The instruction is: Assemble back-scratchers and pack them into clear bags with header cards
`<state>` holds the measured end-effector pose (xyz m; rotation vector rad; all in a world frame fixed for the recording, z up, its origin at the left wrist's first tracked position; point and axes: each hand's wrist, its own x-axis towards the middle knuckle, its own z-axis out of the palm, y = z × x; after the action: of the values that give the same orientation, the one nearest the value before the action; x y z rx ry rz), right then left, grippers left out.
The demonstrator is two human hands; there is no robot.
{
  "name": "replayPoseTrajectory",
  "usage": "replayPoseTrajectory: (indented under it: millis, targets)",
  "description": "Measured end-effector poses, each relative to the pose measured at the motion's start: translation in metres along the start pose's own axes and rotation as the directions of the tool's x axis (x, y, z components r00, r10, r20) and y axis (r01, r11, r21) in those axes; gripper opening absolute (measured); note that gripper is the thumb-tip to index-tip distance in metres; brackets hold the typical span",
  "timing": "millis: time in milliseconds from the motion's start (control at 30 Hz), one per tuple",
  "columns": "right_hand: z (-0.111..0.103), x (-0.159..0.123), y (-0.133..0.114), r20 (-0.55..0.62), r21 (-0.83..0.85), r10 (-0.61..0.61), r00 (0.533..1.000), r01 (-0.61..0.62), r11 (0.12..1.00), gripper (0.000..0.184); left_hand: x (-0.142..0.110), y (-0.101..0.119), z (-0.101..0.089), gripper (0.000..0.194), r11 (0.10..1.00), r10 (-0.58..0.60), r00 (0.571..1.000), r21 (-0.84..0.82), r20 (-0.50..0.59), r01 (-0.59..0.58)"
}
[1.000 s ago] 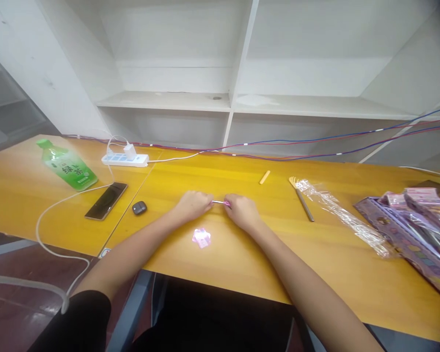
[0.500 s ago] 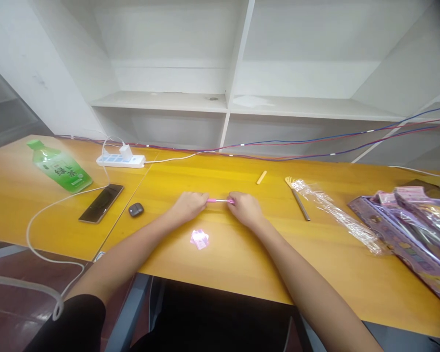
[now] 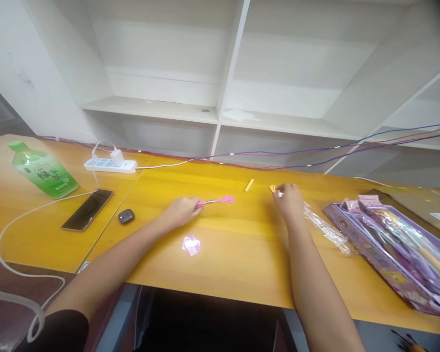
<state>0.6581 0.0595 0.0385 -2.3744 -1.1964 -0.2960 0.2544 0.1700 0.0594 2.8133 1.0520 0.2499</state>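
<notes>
My left hand point(image 3: 183, 211) is closed round the handle of a pink back scratcher point(image 3: 225, 199), a short metal rod with a claw-shaped head pointing right. Over on the right, my right hand point(image 3: 290, 199) is down at the table with bent fingers at a yellow back scratcher point(image 3: 273, 188). Only its claw shows; the hand covers its rod. A crumpled clear plastic wrapper point(image 3: 328, 227) runs out from behind that hand, a bit of it showing by the fingertips. What the fingers grip is hidden. A small yellow stick-shaped piece point(image 3: 249, 185) lies between the hands.
Pink paper pieces point(image 3: 191, 245) lie near the front edge. At left are a black earbud case point(image 3: 126, 216), a phone point(image 3: 88, 210), a green tea bottle point(image 3: 44, 171) and a power strip point(image 3: 110, 165) with a white cable. A purple box point(image 3: 374, 259) of packaged items sits at right.
My right hand has let go of the pink back scratcher's head and moved right to the yellow one. My left hand keeps hold of the pink one. The view has shifted slightly right.
</notes>
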Motion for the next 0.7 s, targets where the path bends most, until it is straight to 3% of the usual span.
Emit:
replayPoseTrajectory:
  millis: [100,233,333,433,533,700]
  targets:
    - [0.002,0.004,0.036,-0.096,-0.106,0.179,0.979,-0.189,0.976,0.043,-0.002,0.003,-0.001,0.038,1.0,0.003,1.0,-0.02,-0.008,-0.003]
    - [0.017,0.003,0.058,0.004,-0.197,0.307,0.952,-0.3,0.933,0.064,-0.003,0.003,0.0,0.042,1.0,0.006,1.0,-0.023,-0.012,-0.006]
    - [0.031,0.003,0.063,0.055,-0.208,0.337,0.94,-0.319,0.925,0.065,-0.003,0.002,0.0,0.038,0.999,-0.004,1.0,-0.041,-0.011,0.004]
    - [0.037,0.002,0.065,0.0,-0.187,0.363,0.932,-0.356,0.916,0.061,-0.004,0.003,-0.001,0.036,0.997,-0.009,1.0,-0.078,-0.016,0.007]
    - [0.036,0.001,0.066,-0.069,-0.185,0.404,0.912,-0.41,0.893,0.066,-0.005,0.003,-0.002,0.033,0.996,-0.009,1.0,-0.091,-0.016,0.008]
    - [0.03,0.0,0.062,0.005,-0.21,0.457,0.889,-0.446,0.87,0.067,-0.005,0.002,0.0,0.033,0.995,0.005,1.0,-0.099,0.001,-0.005]
